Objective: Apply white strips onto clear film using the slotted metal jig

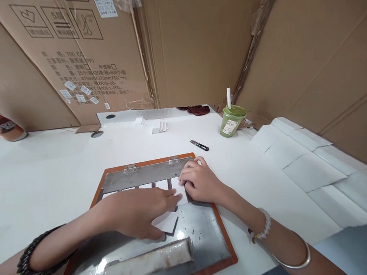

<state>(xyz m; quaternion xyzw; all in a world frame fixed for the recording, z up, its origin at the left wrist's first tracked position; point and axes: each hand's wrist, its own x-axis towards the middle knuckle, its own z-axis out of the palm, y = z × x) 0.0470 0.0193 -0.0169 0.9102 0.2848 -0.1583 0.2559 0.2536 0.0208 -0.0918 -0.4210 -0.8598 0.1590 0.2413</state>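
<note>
Head, two hands [134, 210], six visible cards [165, 222], one board [202, 227]

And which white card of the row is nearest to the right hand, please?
The rightmost white card, right at the right hand; the other cards in the row lie farther left.

Bright, fairly even light on my feed; white table [158, 146] near washed-out. Glare on the metal plate [211, 232] at seven o'clock. Soft shadows by the left hand [137, 210]. Wide lens stretches the bottle [6, 127], nine o'clock. Box [83, 64] print, ten o'clock, slightly soft.
</note>
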